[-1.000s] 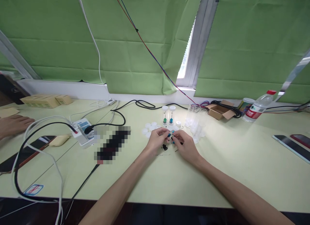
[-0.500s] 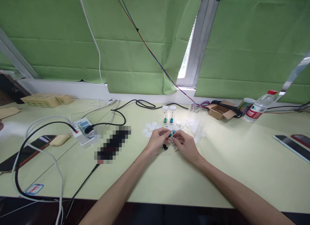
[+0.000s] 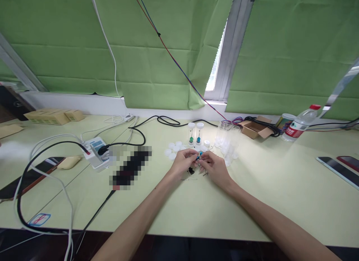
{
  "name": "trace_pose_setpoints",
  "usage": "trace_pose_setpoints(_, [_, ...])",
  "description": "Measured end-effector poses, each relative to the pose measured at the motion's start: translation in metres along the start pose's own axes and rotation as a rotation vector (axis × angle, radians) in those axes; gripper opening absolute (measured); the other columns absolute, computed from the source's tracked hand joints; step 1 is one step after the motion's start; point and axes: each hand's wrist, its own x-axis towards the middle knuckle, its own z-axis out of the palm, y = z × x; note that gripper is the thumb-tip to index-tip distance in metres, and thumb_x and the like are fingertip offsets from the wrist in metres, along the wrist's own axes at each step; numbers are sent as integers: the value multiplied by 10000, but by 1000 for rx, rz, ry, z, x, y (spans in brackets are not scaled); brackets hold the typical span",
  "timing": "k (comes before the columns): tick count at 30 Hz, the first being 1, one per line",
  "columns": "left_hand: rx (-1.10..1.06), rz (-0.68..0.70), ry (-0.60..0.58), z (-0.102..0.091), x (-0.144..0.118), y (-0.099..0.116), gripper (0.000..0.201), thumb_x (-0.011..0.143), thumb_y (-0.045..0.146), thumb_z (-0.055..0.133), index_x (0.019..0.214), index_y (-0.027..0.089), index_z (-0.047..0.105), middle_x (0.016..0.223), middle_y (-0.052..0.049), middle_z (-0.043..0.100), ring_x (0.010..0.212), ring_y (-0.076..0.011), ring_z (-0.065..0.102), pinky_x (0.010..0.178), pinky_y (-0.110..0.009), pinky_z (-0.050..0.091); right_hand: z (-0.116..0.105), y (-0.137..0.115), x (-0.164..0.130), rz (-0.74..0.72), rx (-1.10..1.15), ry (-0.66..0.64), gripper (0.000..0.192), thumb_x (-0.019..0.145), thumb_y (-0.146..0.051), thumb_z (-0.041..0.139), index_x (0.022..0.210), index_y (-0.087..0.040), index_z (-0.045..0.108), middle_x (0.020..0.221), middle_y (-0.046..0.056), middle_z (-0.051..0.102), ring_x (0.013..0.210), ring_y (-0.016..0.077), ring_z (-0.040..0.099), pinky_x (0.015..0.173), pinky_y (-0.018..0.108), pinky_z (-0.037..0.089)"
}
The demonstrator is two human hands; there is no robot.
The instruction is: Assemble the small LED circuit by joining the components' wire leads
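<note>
Your left hand [image 3: 182, 162] and right hand [image 3: 213, 166] pinch a small blue part [image 3: 199, 155] together, just above the table [image 3: 252, 193], in front of two capped vials [image 3: 195, 133]. Exact finger contact too small to tell.

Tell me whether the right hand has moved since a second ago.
Yes, slightly: the right hand has edged left toward the left hand, judged against the two white-capped vials standing behind.

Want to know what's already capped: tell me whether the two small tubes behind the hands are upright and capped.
Upright and capped: both tubes stand on the table with white caps on top, one holding something green, one blue.
</note>
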Motion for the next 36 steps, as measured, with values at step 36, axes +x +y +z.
trace_pose_setpoints(36, [121, 87, -113, -1, -3, 1, 249, 696, 346, 757, 837, 157, 675, 695, -24, 653, 600, -131, 608, 624, -272, 465, -1, 3, 1, -3, 77, 38, 301, 871, -494, 618, 847, -194, 605, 606, -3, 609, 500, 144, 562, 488, 280, 486])
